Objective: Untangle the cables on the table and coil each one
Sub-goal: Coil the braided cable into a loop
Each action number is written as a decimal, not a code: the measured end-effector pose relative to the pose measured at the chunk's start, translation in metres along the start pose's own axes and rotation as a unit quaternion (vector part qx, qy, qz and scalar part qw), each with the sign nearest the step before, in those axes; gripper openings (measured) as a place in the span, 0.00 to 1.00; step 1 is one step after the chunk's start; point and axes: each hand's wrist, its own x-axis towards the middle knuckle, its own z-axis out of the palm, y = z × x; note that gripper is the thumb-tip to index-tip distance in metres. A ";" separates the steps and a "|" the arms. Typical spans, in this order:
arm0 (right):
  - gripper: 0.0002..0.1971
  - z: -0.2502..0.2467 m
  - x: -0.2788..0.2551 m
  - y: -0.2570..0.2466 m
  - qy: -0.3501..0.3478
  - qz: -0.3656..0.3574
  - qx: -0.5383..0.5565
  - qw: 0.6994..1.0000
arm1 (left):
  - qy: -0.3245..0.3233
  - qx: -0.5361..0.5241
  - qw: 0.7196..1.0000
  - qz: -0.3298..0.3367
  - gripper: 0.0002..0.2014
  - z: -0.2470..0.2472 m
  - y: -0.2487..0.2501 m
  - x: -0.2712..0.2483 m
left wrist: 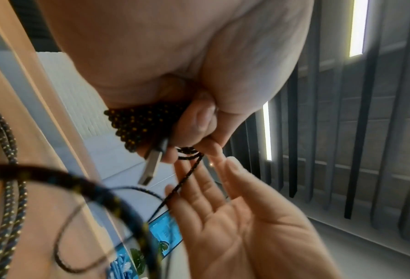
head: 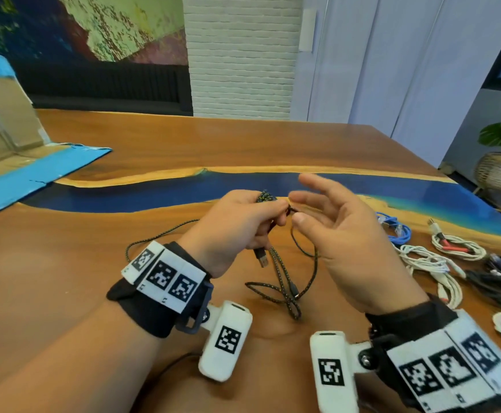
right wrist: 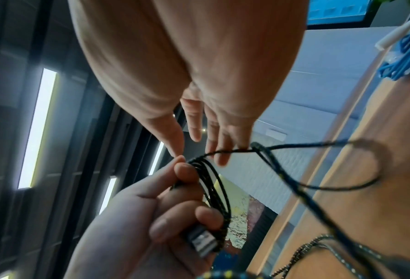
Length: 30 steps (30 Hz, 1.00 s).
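Here, above the middle of the wooden desk [head: 100, 263], the left hand [head: 234, 225] holds a small bundle of loops of the black braided cable [head: 285, 281]. Its fingers [left wrist: 199, 120] are curled round the loops, thumb and forefinger pinching them at the top, and the cable's metal plug [head: 261, 259] hangs out of the bottom of the fist. In the left-wrist view the same plug [left wrist: 151, 168] points down past the curled fingers, with the yellow-flecked loops just beside it.

The right hand [head: 341, 234] is at three o'clock from the left hand, palm turned toward it. Its fingers [head: 312, 201] are straight and spread and grip nothing; the fingertips come close to the left thumb. In the right-wrist view one strand of the cable passes in front of these fingertips [right wrist: 222, 151]; whether it touches them cannot be told.

The loose remainder of the black cable drops from the bundle to the desk at six o'clock below the hands, where it lies in slack crossed loops. One strand trails away toward nine o'clock, passing behind the left wrist.

Toward three o'clock, on the right side of the desk, other cables lie apart from the hands: a blue cable [head: 398, 231], a white cable [head: 458, 247] bound with a red tie, further white cables [head: 431, 263] and dark cables [head: 499, 278]. At ten o'clock an opened cardboard box [head: 4, 138] with blue edges rests on the desk.
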 end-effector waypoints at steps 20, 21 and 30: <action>0.15 0.009 0.005 0.016 -0.116 0.118 -0.114 0.980 | -0.099 -0.426 0.899 0.037 0.28 0.002 0.011 -0.007; 0.17 0.012 0.003 0.015 -0.140 0.108 -0.130 0.976 | -0.065 -0.400 0.913 0.045 0.26 0.003 0.009 -0.005; 0.11 -0.006 -0.005 0.003 -0.126 0.054 -0.059 0.989 | 0.016 0.011 0.999 0.038 0.12 -0.005 0.003 -0.001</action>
